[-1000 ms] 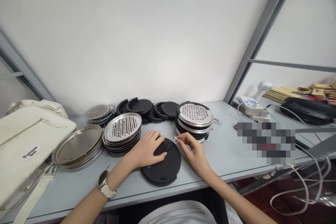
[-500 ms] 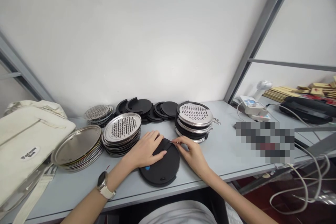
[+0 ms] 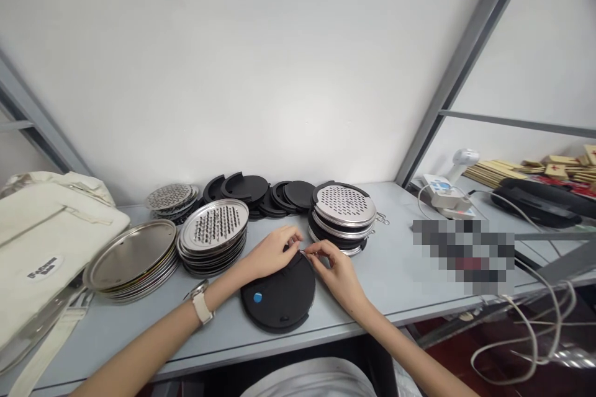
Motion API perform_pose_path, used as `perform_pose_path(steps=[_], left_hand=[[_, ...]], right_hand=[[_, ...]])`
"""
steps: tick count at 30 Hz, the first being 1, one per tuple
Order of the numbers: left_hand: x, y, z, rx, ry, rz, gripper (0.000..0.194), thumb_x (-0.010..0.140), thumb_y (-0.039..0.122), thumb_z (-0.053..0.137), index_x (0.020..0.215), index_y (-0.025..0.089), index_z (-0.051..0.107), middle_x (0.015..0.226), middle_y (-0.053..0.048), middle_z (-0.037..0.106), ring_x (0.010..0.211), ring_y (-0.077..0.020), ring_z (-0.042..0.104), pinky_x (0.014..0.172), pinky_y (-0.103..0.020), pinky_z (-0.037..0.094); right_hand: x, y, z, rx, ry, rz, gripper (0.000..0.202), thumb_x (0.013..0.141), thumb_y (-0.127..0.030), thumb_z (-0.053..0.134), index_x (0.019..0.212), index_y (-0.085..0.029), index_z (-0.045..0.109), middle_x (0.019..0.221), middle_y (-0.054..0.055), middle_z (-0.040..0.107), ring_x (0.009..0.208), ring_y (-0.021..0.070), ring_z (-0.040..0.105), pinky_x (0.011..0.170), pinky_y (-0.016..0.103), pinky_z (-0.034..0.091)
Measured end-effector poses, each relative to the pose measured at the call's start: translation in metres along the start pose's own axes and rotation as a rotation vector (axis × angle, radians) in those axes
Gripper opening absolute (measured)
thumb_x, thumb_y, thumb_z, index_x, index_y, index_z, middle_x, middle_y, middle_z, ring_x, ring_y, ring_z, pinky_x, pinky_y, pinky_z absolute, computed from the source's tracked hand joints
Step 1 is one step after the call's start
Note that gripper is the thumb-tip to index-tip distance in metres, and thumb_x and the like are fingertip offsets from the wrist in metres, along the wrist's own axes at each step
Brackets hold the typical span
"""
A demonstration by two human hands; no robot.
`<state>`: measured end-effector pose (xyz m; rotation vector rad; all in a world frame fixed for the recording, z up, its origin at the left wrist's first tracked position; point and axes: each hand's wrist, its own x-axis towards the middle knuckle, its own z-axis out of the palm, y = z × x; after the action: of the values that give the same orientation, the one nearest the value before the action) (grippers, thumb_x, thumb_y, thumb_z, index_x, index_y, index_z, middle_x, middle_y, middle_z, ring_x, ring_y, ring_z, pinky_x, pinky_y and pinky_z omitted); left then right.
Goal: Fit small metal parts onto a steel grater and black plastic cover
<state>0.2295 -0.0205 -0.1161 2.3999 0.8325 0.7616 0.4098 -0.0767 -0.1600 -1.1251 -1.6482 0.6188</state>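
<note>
While the right hand point(image 3: 338, 270) has its grip clamped on a small metal piece point(image 3: 305, 253), thumb against finger, the left hand point(image 3: 270, 253) arches over the black disc point(image 3: 279, 301), its fingertips curled near the same spot. Whether the left grip is together on anything, I can't tell from where I stand. The disc lies flat near the front of the counter point(image 3: 395, 279), the metal at its far right edge. I'd say the step in hand is working that piece at the edge; the next move seems to call for a steady disc and light fingertips rather than force. The left hand hides part of the disc, and the metal is too small to make out its shape. Farther right, past the grater stack point(image 3: 347, 205), something on the counter is blurred beyond telling.
</note>
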Motion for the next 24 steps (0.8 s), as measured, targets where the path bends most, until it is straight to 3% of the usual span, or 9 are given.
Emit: perform_pose_path(steps=[7,17,24], left_hand=[[0.007,-0.007,0.013,-0.035,0.056,-0.015,0.017,0.092,0.017,0.04,0.087,0.019,0.056,0.081,-0.001,0.059,0.076,-0.0155,0.056,0.071,-0.026,0.043],[0.004,-0.009,0.015,-0.006,0.031,-0.016,0.016,0.093,0.018,0.042,0.087,0.019,0.057,0.084,-0.001,0.06,0.081,-0.0161,0.056,0.075,-0.027,0.043],[0.004,-0.012,0.017,0.024,0.041,-0.022,0.015,0.089,0.018,0.046,0.077,0.019,0.056,0.082,-0.003,0.057,0.087,-0.0201,0.052,0.081,-0.032,0.041]], right_hand=[[-0.001,0.0,0.002,0.024,-0.028,-0.039,0.015,0.087,-0.013,0.053,0.09,-0.021,0.065,0.092,0.004,0.065,0.089,0.0191,0.06,0.08,0.031,0.046],[-0.001,0.005,0.003,0.169,-0.086,0.01,0.017,0.089,-0.014,0.051,0.099,-0.02,0.062,0.096,0.005,0.065,0.092,0.0179,0.063,0.084,0.031,0.05],[-0.001,0.006,0.003,0.139,-0.061,-0.024,0.017,0.088,-0.012,0.051,0.097,-0.021,0.062,0.095,0.003,0.063,0.091,0.0175,0.062,0.084,0.031,0.049]])
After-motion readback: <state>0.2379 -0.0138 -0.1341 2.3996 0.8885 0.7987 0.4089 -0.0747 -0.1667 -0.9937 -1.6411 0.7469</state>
